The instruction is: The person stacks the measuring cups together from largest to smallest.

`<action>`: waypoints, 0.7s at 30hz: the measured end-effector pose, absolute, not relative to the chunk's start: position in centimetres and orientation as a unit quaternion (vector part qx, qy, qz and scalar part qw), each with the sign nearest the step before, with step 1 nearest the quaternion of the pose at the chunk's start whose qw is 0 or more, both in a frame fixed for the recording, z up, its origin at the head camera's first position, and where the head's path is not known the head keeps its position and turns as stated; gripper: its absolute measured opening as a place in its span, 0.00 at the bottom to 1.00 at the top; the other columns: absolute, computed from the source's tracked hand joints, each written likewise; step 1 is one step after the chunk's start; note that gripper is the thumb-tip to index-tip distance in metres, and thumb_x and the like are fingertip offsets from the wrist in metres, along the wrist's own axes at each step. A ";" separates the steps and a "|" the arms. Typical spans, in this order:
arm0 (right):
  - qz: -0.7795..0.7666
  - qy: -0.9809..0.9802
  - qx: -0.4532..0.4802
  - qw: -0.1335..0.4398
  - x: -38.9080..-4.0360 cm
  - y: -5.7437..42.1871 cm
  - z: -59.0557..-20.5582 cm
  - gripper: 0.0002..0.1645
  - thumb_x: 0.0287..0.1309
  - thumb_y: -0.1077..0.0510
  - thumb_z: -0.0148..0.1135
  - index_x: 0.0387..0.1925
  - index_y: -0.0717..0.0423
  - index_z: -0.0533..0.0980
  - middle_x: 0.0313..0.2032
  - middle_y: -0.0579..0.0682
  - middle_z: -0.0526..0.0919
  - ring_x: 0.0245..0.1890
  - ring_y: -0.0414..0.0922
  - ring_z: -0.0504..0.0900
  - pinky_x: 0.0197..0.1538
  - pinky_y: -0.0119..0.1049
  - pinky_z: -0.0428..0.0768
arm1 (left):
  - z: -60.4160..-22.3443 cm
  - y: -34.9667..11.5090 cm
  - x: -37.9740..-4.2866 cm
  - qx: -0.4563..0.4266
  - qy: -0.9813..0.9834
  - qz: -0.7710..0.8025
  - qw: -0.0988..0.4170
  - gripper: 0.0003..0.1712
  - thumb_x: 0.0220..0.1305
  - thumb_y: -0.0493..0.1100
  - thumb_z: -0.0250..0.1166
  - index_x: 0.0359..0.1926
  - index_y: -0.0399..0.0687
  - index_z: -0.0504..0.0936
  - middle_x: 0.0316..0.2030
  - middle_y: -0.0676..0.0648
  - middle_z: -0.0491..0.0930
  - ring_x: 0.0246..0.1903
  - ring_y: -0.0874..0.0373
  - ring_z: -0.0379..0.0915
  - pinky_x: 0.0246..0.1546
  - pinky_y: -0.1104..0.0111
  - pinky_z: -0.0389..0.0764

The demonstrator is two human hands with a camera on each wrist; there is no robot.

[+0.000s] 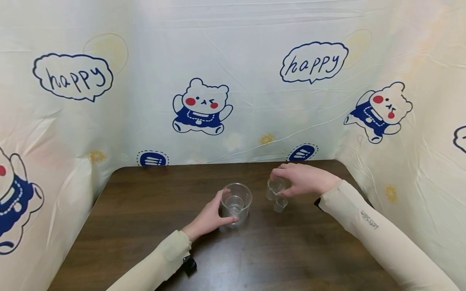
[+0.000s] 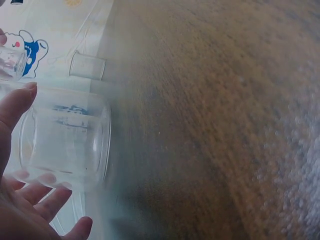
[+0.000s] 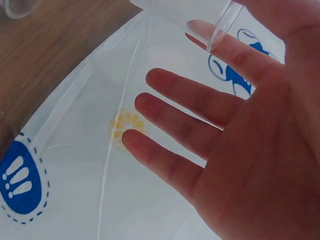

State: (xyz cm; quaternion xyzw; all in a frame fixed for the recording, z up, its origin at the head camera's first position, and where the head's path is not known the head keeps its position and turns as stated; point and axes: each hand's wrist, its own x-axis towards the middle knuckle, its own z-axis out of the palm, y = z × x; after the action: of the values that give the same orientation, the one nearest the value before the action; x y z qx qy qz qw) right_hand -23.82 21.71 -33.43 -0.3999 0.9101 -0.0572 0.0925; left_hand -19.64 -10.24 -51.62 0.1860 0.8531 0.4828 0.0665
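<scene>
A large clear glass beaker (image 1: 244,212) stands on the table, and my left hand (image 1: 209,218) holds its side with thumb and fingers spread around it. Inside it a smaller glass beaker (image 1: 234,203) shows through the wall. To the right, my right hand (image 1: 306,178) pinches the rim of a small clear beaker (image 1: 271,190) between thumb and index finger. In the right wrist view the other fingers (image 3: 175,105) stretch out away from this beaker. The smallest beaker (image 1: 280,205) sits on the table just in front of the held one; the left wrist view shows it upright.
The dark wooden table (image 1: 153,210) has a pale printed cloth (image 1: 251,81) hanging behind it and along both sides. A black wrist-worn device (image 1: 189,264) shows beneath the left sleeve.
</scene>
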 end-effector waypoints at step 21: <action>-0.056 0.892 -0.437 0.097 -24.5 16.9 -32.2 0.22 0.59 0.52 0.73 0.55 0.47 0.79 0.50 0.48 0.81 0.48 0.48 0.81 0.55 0.48 0.81 | -51.6 -10.4 -19.9 0.195 0.851 0.483 0.068 0.57 0.57 0.55 0.81 0.78 0.48 0.57 0.72 0.45 0.70 0.71 0.49 0.67 0.68 0.49 0.69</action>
State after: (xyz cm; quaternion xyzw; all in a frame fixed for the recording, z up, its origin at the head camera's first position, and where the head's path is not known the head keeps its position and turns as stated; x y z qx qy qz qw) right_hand -24.47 16.86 -32.21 -0.4373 0.8924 -0.0561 0.0965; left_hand -19.88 -10.43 -51.60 0.1954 0.8510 0.4827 0.0676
